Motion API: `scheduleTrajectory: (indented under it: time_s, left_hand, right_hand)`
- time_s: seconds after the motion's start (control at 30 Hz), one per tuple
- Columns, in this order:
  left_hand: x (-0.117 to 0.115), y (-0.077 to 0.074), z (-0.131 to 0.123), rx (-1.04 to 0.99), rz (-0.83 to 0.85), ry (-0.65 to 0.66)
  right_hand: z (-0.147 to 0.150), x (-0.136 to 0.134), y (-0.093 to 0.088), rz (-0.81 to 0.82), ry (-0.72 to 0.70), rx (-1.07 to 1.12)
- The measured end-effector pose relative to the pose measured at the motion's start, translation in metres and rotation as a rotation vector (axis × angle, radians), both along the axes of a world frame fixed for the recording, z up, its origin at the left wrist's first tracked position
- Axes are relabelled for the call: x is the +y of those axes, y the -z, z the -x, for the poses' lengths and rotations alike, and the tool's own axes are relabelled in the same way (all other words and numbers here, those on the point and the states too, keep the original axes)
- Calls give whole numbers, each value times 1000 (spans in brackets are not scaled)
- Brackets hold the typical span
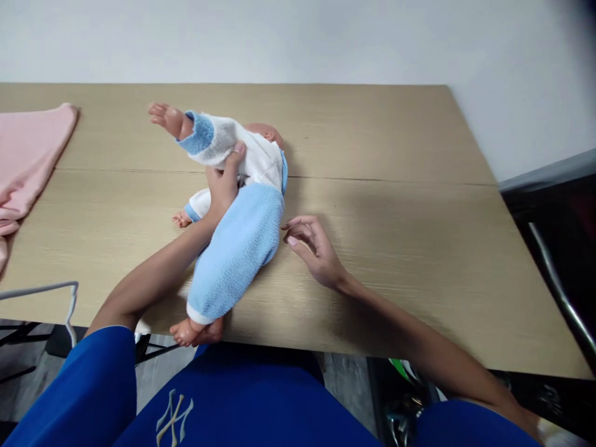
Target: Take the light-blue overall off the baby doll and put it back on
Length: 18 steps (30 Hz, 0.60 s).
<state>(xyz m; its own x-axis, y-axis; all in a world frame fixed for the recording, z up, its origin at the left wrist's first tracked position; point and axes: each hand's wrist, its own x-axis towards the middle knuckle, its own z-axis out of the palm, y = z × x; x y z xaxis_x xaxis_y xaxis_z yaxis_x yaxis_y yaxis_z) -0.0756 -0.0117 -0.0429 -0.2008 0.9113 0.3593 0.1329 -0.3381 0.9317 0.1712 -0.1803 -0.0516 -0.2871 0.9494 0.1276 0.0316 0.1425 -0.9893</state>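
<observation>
A baby doll [246,205] in a white and light-blue fleece outfit lies on its side on the wooden table, its head at the back and its bare feet near the front edge. My left hand [226,177] grips the doll at the chest, under its raised arm, with the thumb on the white top; some of the fingers are hidden. Just right of the doll's blue bottom, my right hand [314,248] hovers with fingers curved and apart, holding nothing. Whether its fingertips touch the cloth is hard to tell.
A pink cloth [32,161] lies at the table's left end. The table [395,136] backs onto a pale wall. A white cable [41,289] crosses the front left edge. Dark items and a metal bar [559,282] stand past the right edge.
</observation>
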Motion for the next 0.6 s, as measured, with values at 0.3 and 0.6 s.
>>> scheduleTrajectory:
  time_s: [0.3, 0.6]
  left_hand:
    - [-43, -30, -39, 161, -100, 36]
    - [-54, -31, -44, 391, -219, 192]
  right_hand:
    - [-8, 9, -15, 148, 25, 103]
    - [-17, 25, -10, 269, 45, 146]
